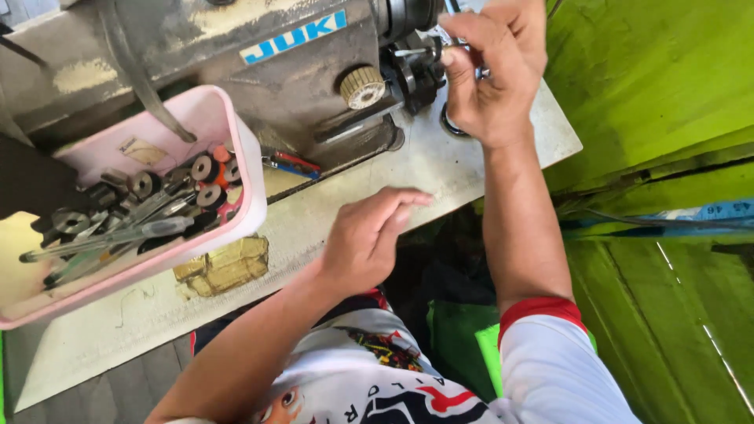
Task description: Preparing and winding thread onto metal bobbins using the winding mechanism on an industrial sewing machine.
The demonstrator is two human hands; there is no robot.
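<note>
Sewing machine [236,71], grey and worn, lies across the table [314,228] from 10 to 1 o'clock. Right hand [495,71] at 1 o'clock, fingers pinched at the small metal parts on the machine's end; what they grip I cannot tell. Left hand [365,235] at centre, open, flat on the table edge. Pink tray [243,157] of bobbins and screwdrivers at 9 o'clock. Step judged: adjusting or threading; next move needs fine fingertip control.

Single head-worn view, looking steeply down and close over the worn white sewing table [330,212]. Facing the grey metal sewing machine [236,55] along the top edge, tilted so the table runs diagonally. Green painted wall [652,71] filling the right side.
</note>
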